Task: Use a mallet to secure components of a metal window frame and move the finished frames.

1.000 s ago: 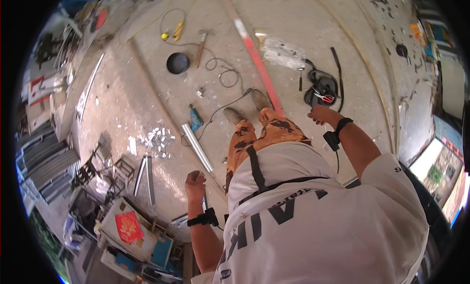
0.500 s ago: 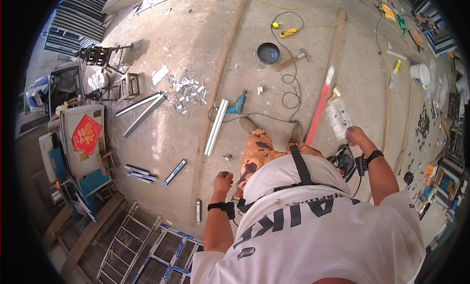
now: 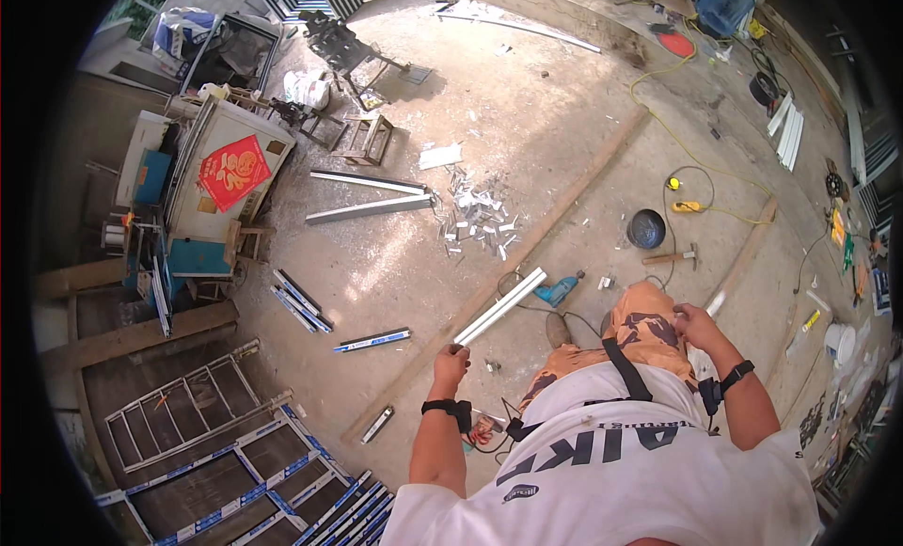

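My left hand (image 3: pixel 451 365) is loosely curled, with no object seen in it. It hangs over the near end of a pair of white metal profiles (image 3: pixel 502 305) lying on the floor. Beside the profiles' far end is a teal power drill (image 3: pixel 558 290) with a dark cord. My right hand (image 3: pixel 694 327) is curled too, near my right thigh, and nothing shows in its fingers. Each wrist wears a black strap with a small device. Beyond my legs lie a hammer (image 3: pixel 670 257) with a wooden handle and a round black bowl (image 3: pixel 646 228).
Metal offcuts (image 3: pixel 475 210) are heaped near two long profiles (image 3: pixel 372 207). Blue-and-white wrapped bars (image 3: pixel 372 340) lie on the left floor, near a ladder-like metal frame (image 3: pixel 188 410). A white bucket (image 3: pixel 839 342) stands at right. Cords and flat wooden strips cross the floor.
My view has turned left, so the floor things sit farther right. My left hand now overlaps the profiles' near end, and my right hand has come closer to my thigh.
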{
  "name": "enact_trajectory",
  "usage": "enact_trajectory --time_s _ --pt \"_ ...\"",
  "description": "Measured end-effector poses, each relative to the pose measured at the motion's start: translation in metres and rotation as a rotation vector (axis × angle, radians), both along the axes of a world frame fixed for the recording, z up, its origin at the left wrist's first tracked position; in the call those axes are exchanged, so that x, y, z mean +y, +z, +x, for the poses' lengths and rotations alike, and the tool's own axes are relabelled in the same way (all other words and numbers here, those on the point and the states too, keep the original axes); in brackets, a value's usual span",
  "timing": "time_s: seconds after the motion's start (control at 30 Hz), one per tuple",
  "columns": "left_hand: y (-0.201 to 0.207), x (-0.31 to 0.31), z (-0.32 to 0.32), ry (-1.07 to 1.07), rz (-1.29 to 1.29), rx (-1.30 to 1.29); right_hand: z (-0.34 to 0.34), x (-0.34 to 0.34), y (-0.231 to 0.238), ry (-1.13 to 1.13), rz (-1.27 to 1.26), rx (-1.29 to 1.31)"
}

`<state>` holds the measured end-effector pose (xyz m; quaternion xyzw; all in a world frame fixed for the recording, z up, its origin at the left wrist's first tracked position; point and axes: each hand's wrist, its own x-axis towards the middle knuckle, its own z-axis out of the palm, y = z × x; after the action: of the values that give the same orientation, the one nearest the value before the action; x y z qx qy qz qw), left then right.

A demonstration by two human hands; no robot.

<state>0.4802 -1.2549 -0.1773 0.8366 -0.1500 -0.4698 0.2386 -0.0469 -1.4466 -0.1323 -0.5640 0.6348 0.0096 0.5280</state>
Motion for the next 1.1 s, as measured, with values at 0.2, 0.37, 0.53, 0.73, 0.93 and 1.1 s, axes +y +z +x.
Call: enact_trajectory --time_s 0.2,0.37,0.53,0.73,0.93,1.1 --pt "0.005 -0.047 -0.008 0.01 0.025 0.076 0.041 -0.088 -0.003 0.007 0.075 0.018" --pt "-0.001 -0.062 -0.025 -0.012 0.193 0.113 0.054 -0.168 -0.065 0.357 -0.03 0.157" --pt "0.014 -0.092 -0.029 0.084 0.379 0.145 0.098 -0.285 -0.06 0.455 0.034 0.244" --pt "0.066 -0.259 -0.008 0.096 0.215 0.061 0.111 -0.443 -0.039 0.428 -0.098 0.119" --pt "0.062 -0.4 0.021 0.101 0.033 0.042 0.154 -0.558 -0.024 0.234 -0.152 0.107" --pt "0.0 -0.464 0.058 -0.086 0.124 0.048 0.192 -0.604 -0.036 0.306 -0.027 0.142"
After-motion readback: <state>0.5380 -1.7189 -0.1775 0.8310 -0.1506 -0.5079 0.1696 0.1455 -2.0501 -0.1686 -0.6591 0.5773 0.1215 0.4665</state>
